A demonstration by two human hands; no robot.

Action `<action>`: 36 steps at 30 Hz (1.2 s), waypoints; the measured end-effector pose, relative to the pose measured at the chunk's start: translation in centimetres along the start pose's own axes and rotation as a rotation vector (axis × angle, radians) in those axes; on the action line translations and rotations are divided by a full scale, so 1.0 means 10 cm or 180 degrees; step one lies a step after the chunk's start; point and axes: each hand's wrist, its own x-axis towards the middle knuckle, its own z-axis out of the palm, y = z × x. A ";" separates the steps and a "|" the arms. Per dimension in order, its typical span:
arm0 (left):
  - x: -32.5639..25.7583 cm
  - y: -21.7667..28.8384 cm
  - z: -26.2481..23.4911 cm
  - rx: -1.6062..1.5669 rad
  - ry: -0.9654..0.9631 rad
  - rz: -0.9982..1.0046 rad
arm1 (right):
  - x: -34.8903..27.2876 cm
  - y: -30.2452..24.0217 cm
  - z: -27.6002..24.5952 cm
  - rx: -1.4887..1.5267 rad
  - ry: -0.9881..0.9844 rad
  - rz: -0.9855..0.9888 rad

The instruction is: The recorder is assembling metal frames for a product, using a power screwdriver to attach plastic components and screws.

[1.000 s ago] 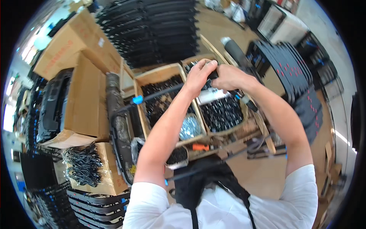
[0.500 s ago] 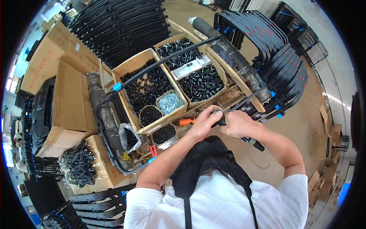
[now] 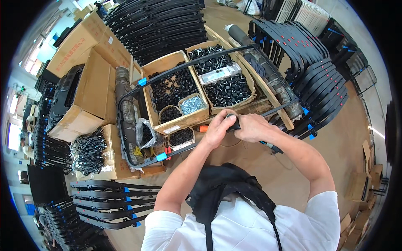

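Observation:
A black tubular frame (image 3: 217, 54) with blue tape pieces lies across the parts boxes, its near bar reaching my hands. My left hand (image 3: 219, 129) is closed, its thumb on a black part with a rounded end (image 3: 235, 123). From the other side my right hand (image 3: 253, 127) wraps round the same part. My fingers hide most of it, so I cannot tell its kind. A dark cylindrical end (image 3: 275, 149) shows below my right wrist; whether it belongs to the held part I cannot tell. Left of my hands lies an orange-handled tool (image 3: 203, 128).
Wooden boxes (image 3: 156, 119) hold black caps, black-headed bolts, silver screws and small black screws. Red-handled pliers (image 3: 168, 151) lie left, near a carton (image 3: 93, 88) and bundled black cords (image 3: 88, 151). Stacks of curved black frames (image 3: 322, 81) stand right, behind and lower left.
The boxes and frame have shifted right and slightly up in view. My hands have moved slightly left and stay closed together on the black part.

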 end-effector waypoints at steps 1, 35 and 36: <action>-0.05 -0.02 0.01 0.0017 0.0013 -0.0014 | -0.03 -0.03 0.00 0.0039 -0.0058 0.0027; -0.08 0.93 -0.67 0.1649 0.1479 0.1914 | 0.59 -0.88 -0.51 0.0995 -0.0186 -0.0666; -0.10 0.99 -0.86 0.1990 0.1715 0.1897 | 0.65 -1.06 -0.48 0.0640 0.0160 -0.0730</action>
